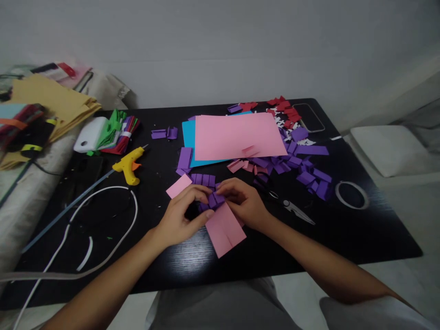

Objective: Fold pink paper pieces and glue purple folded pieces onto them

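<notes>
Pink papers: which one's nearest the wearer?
The pink piece jutting out between the left hand and right hand; the small pink rectangle and large pink sheet lie farther back.

Glue gun (126, 166): yellow, orange trigger, lying on left side of black table (374, 238).
Translucent stick (67, 212): running from rear of glue gun toward near left.
White cable (135, 201): looped across left part of table.
Scissors (296, 211): dark-handled, lying flat, blades toward near right.
Ring (365, 199): pale, flat near right edge.
Tan paper stack (55, 106): piled beyond left edge.
Seat (378, 149): pale, standing right of table.
</notes>
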The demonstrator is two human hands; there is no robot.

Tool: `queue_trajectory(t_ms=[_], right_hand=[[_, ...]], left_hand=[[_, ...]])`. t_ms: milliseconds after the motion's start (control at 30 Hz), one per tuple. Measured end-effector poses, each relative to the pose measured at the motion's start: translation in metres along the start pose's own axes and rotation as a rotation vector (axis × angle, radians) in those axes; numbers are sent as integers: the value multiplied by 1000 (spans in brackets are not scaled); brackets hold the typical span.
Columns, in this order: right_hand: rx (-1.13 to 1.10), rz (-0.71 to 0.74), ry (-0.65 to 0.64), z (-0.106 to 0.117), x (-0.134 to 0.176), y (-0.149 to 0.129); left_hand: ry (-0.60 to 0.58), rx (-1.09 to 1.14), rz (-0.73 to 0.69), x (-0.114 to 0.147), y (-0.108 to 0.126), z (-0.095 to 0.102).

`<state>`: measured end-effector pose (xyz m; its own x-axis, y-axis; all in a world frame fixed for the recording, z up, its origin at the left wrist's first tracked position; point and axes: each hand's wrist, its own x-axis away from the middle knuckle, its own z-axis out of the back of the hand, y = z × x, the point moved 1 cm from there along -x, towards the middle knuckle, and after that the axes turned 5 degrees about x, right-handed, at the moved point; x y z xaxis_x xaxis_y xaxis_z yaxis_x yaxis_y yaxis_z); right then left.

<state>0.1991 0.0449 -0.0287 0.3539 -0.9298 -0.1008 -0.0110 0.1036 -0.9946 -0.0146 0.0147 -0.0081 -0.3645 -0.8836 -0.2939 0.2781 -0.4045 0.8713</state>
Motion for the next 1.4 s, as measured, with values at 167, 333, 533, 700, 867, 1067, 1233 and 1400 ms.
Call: queue_trajectory(t_ms=[167,333,533,700,867,1067,1233,1400], right_hand=[[45,12,-26,0,0,-3],[95,36,-49,-1,1,-5],[322,165,-91,1,0,-4],[386,202,-69,3,0,-4],[393,219,-55,5,0,-2],[372,215,-41,5,0,-1],[368,198,-51,5,0,-2],[332,168,-41,6,-1,-1]], left_hand=[[82,340,137,0,-5,-4],[56,428,175,-3,-5,-8],[48,370,169,-2,-4,-8],[135,190,135,2,-3,0],[330,138,188,4,-2,9],[665,223,239,-7,-8,33],[941,426,113,-20,-24,66],[1136,399,10,-23,-31,99]])
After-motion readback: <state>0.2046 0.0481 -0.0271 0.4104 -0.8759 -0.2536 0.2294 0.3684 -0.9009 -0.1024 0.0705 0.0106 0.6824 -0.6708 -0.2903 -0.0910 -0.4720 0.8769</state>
